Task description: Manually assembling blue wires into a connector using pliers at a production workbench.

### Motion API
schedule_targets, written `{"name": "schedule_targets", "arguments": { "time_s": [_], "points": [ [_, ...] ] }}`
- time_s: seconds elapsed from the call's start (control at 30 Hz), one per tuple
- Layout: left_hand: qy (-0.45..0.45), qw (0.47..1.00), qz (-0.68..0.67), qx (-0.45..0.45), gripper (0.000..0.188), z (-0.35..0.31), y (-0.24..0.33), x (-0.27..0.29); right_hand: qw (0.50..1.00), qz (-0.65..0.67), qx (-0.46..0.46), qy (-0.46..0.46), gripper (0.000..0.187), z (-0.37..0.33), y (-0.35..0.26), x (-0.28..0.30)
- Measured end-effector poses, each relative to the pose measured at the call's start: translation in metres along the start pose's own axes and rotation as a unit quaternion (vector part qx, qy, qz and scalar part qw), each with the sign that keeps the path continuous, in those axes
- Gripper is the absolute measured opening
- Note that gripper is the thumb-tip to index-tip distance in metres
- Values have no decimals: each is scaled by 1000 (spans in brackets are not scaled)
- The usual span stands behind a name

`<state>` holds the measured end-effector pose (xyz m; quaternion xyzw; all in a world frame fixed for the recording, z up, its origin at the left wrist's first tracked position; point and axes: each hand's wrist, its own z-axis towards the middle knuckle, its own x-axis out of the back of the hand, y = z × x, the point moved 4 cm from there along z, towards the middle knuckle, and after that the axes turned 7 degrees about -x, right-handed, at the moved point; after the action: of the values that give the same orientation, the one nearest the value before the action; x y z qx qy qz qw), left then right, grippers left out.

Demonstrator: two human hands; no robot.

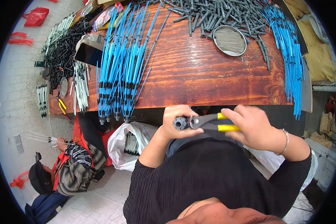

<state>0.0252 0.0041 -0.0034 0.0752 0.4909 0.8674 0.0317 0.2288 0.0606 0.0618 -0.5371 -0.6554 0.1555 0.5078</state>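
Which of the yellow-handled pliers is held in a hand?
The pliers in the right hand; the other pair lies on the table, far left.

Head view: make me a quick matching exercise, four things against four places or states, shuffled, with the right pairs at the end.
Things
1. Right hand
2. Left hand
3. Round dish
4. White bag with pale strips inside

Places or states
A. Below the table, left of the wearer
B. On the table, beside a heap of grey parts
C. Around a dark grey part with a round end
D. On yellow-handled pliers

Pairs: 1-D, 2-C, 3-B, 4-A
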Motion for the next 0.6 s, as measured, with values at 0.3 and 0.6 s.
{"name": "schedule_targets", "arguments": {
  "time_s": [0.3, 0.6],
  "points": [
    [-63, 997, -34, -23, 49, 9, 1, -13, 947, 204, -142, -202, 38, -11, 22, -15],
    [-69, 996, -43, -28, 50, 14, 4, -19, 994, -90, 18, 61, 41, -13, -1, 14]
  ]
}}
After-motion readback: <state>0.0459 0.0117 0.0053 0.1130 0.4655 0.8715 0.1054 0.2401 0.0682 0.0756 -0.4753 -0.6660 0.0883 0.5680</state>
